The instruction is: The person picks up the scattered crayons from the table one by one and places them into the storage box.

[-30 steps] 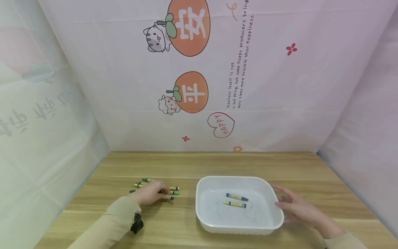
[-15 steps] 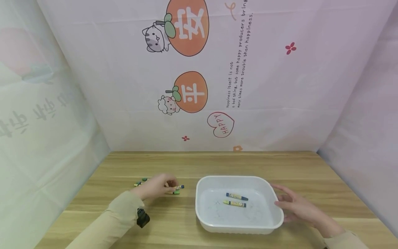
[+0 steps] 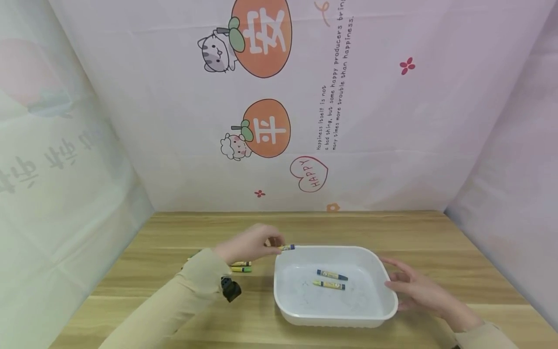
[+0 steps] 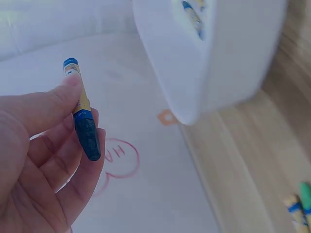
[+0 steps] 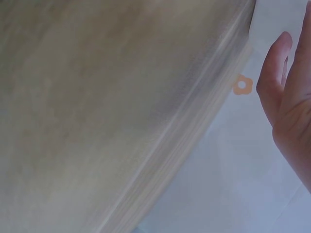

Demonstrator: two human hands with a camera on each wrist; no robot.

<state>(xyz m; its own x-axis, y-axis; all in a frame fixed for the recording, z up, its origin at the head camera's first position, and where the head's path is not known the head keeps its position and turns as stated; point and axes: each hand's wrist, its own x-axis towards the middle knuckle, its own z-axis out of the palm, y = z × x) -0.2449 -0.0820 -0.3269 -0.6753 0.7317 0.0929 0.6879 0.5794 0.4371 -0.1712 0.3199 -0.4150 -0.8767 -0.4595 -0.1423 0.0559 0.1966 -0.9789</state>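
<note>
My left hand (image 3: 255, 243) pinches a dark blue-green crayon (image 4: 82, 109) between thumb and fingers. It is at the far left corner of a white plastic bin (image 3: 335, 318), and the crayon's blue end overlaps the rim in the head view. Two crayons lie on the bin floor: a dark blue one (image 3: 332, 275) and a yellow-green one (image 3: 329, 285). My right hand (image 3: 420, 293) holds the bin's right side, thumb over the rim and the other fingers along the outer wall. In the right wrist view only part of that hand shows.
Several crayons lie on the wooden table (image 3: 235, 315) left of the bin, partly hidden by the left sleeve; a green-tipped crayon (image 3: 241, 269) shows there. A printed cloth (image 3: 383, 145) hangs behind the table, with pale cloth on both sides.
My left hand has lifted the crayon from the group on the left and carried it right and away from me to the bin's far left corner. My right hand and the bin have stayed put.
</note>
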